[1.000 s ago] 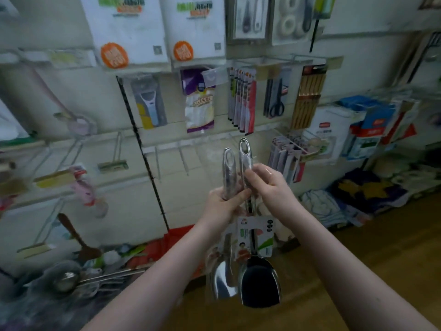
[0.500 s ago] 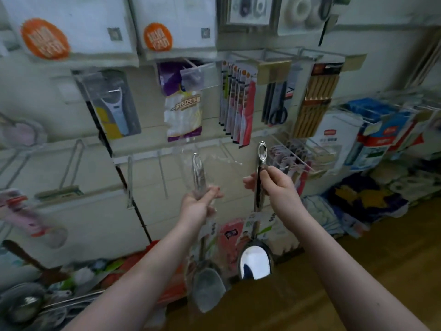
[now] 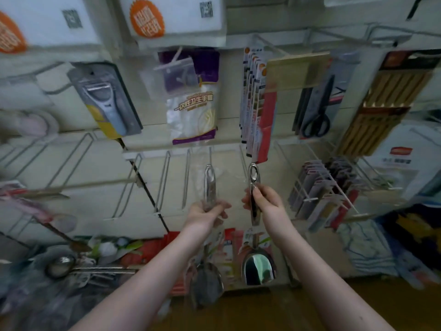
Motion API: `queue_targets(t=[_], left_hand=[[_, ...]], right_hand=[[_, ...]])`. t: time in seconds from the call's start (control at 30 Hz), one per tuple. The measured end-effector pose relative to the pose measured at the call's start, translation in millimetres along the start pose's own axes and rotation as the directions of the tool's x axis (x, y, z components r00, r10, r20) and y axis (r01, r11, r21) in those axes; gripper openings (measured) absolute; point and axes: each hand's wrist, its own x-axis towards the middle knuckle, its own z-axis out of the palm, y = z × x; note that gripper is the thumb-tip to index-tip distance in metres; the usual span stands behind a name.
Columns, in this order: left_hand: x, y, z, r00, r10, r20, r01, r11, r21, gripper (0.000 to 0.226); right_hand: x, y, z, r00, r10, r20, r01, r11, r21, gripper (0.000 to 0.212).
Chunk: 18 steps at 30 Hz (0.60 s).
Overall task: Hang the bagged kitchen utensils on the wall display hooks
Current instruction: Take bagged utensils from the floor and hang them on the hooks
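We record that the two utensils, bunched together a second ago, are now parted. The left hand (image 3: 205, 213) grasps the bagged spatula (image 3: 210, 185) and the right hand (image 3: 265, 204) pinches the second spatula (image 3: 257, 267). Both handle eyes sit just below the bare wire hooks (image 3: 210, 155) on the wall display's lower rail. We judge hanging imminent.

- Glove bag (image 3: 192, 108), purple and clear: gold lettering 一次性卫生手, last character blurred.
- White pack (image 3: 181, 32), top row: orange round sticker (image 3: 147, 18) with white characters, illegible; QR code (image 3: 206, 9).
- White box (image 3: 393, 173), right: red label (image 3: 401, 151), unreadable.
- Bagged utensil (image 3: 257, 268): card tag (image 3: 250, 237), print too small to read.
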Motion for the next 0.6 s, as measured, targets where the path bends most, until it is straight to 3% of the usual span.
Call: queue_targets(t=[0.23,0.37,0.5,0.6], left_hand=[[13.4,-22.3,4.4,0.997,-0.065,-0.042,0.06,0.993,-0.103,0.029],[9.3,-36.5,2.1,0.998,-0.059,0.03,0.059,0.998,-0.031,0.022],[6.5,-55.3,2.8,0.989,-0.094,0.118,0.092,0.996,0.021,0.01],[8.2,-69.0,2.2,0.98,-0.098,0.176,0.083,0.993,0.089,0.018]], right_hand=[[5.6,35.0,-4.3,0.99,0.112,0.08,-0.112,0.994,-0.008,0.02],[-1.9,55.8,-3.9,0.97,0.206,0.127,-0.19,0.974,-0.125,0.023],[-7.7,80.4,-8.5,0.968,0.205,0.146,-0.175,0.965,-0.196,0.026],[-7.2,97.3,-12.3,0.955,0.267,0.133,-0.235,0.948,-0.214,0.026]])
